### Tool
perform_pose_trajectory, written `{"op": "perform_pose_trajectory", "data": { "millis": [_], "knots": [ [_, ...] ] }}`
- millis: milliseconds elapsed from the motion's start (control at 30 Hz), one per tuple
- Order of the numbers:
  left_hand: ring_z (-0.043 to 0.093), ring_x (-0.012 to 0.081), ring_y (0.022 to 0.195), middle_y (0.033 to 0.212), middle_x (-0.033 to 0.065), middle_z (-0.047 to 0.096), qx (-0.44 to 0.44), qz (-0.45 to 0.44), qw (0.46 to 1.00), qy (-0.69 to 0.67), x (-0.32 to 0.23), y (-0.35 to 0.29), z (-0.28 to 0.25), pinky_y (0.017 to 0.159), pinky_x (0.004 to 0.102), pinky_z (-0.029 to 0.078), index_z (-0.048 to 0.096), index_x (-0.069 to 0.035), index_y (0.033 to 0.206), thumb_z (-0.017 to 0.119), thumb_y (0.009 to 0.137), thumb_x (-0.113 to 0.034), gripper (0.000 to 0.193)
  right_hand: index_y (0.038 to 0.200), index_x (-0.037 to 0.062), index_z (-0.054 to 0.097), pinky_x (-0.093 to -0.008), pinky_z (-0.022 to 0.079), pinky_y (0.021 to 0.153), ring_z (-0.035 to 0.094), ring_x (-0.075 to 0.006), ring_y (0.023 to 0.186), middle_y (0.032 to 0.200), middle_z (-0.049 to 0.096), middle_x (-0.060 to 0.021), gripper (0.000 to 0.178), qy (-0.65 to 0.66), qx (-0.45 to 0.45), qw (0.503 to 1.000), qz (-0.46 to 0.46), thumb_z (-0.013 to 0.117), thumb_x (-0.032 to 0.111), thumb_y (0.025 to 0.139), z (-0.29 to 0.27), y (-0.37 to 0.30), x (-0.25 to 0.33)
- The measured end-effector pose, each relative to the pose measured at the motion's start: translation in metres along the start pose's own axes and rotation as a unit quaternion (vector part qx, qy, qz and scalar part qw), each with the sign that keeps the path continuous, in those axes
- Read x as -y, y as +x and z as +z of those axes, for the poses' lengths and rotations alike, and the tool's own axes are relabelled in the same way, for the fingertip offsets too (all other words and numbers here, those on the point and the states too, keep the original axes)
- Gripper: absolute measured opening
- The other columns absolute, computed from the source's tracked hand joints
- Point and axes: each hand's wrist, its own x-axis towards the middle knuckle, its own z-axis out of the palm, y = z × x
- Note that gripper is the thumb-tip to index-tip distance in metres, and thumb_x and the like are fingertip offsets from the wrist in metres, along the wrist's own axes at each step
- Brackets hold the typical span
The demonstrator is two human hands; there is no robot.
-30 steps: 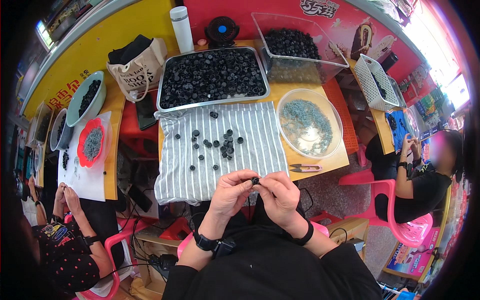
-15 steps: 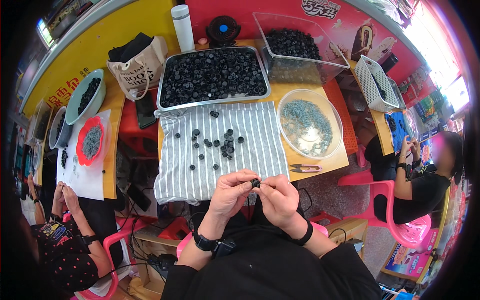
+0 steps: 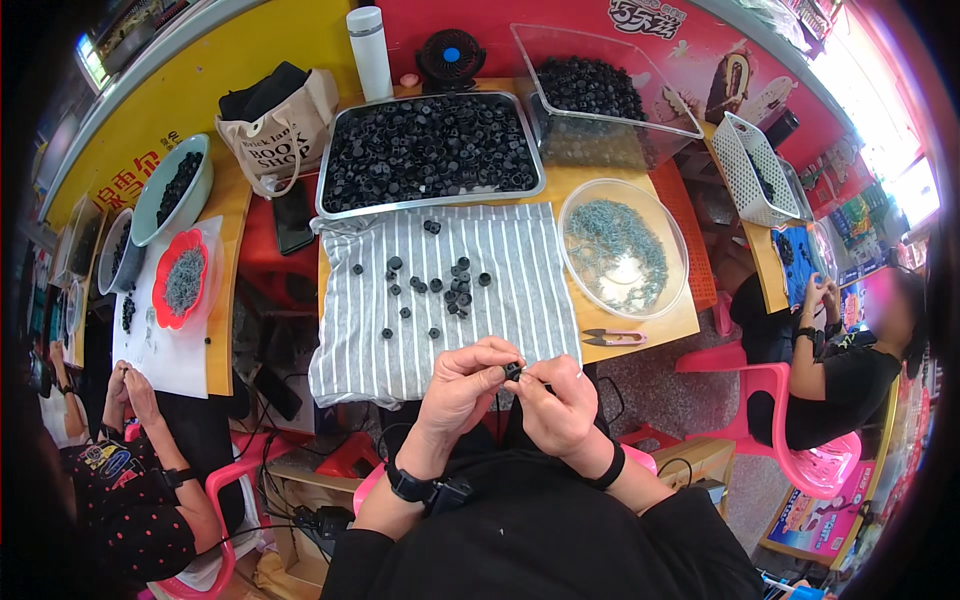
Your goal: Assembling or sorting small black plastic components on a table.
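Just off the near edge of a grey-and-white striped cloth (image 3: 530,260), my left hand (image 3: 462,388) pinches a small round black part (image 3: 513,371) between thumb and fingertips. My right hand (image 3: 562,402) meets it from the other side, fingertips closed at the part; whatever else they hold is too small to make out. On the cloth lie several loose black parts (image 3: 458,292), some clustered, some scattered. Behind them stands a metal tray (image 3: 430,205) heaped with black parts. A clear round tub (image 3: 683,260) to the right contains many thin grey-blue pieces (image 3: 618,240).
Pink-handled thread snips (image 3: 615,338) rest beside the tub. A clear bin (image 3: 600,145) of black parts, a small fan (image 3: 448,62), a white bottle (image 3: 370,55) and a cloth bag (image 3: 280,130) line the back. Co-workers sit left and right at other tables.
My right fingertips have shifted slightly at the black part. Both hands stay in nearly the same place, and the view has moved a little.
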Motion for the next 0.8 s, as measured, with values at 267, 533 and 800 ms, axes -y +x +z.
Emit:
{"op": "perform_pose_trajectory", "data": {
  "millis": [267,533,800],
  "knots": [
    [0.065,0.0231,0.095,0.108,0.0176,0.061,0.024,0.021,0.999,0.042,-0.004,0.003,-0.001,0.083,0.0307,0.056,0.07,0.005,0.105,0.063,0.09,0.002,0.017,0.082,-0.003,0.061,-0.0302,0.045,0.053,0.057,-0.022,0.063,0.083,0.06,-0.012,0.025,0.018,-0.004,1.0,-0.018,0.073,-0.009,0.06,-0.001,0.0,-0.003],
    [0.061,0.0208,0.1,0.109,0.0145,0.061,0.063,0.017,0.996,0.067,-0.009,0.001,0.0,0.086,0.03,0.053,0.07,0.004,0.106,0.062,0.089,0.006,0.019,0.088,0.0004,0.06,-0.0298,0.044,0.05,0.058,-0.0213,0.061,0.08,0.06,-0.0106,0.033,0.032,-0.01,0.999,-0.021,0.083,-0.005,0.064,-0.001,0.0,-0.001],
    [0.061,0.0209,0.098,0.106,0.0139,0.061,0.03,0.016,0.999,0.005,-0.001,-0.002,-0.001,0.085,0.0298,0.053,0.071,0.005,0.106,0.063,0.089,0.006,0.019,0.082,-0.0016,0.06,-0.0296,0.045,0.048,0.057,-0.0215,0.06,0.079,0.059,-0.0097,0.031,0.015,-0.014,1.0,-0.009,0.084,0.002,0.063,0.002,0.002,-0.002]
  ]
}}
